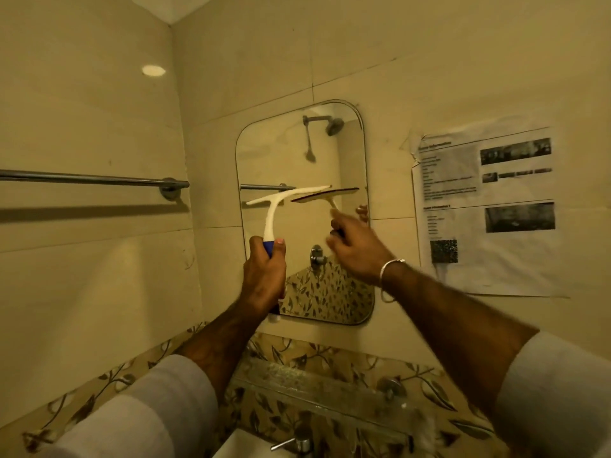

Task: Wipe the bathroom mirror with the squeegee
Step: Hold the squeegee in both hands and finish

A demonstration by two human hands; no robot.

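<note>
Left hand [264, 276] is wrapped tight around the blue grip of the squeegee [274, 206], thumb up along the side of the handle, fingers curled all the way round it. So that one's clamped on the tool, no gap. White neck runs up out of my fist and the blade sits crosswise at the top, tilted a bit, right end higher, with that end up against the glass about halfway up the mirror [274, 153]. You can see the blade's reflection just to the right of it, dark edge and all.

Going big to small from there: the tiled wall [99, 127] takes up most of the view. The mirror's a tall rounded-corner one with a shower head reflected near its top and leafy patterned tile reflected in the bottom part. To the right of it there's a printed paper notice [486, 206] stuck on the wall, text too blurry to read. On the left wall, a chrome towel bar [92, 178]. Below the mirror is a glass shelf [317, 381] over the leaf-pattern tile, and a tap [297, 444] at the very bottom.

Right hand [357, 249] is reaching toward the lower right part of the mirror, holding nothing, fingers loosely spread and kinda motion-blurred, so I can't tell if the tips actually touch the glass. Metal bangle [390, 276] on that wrist.
</note>
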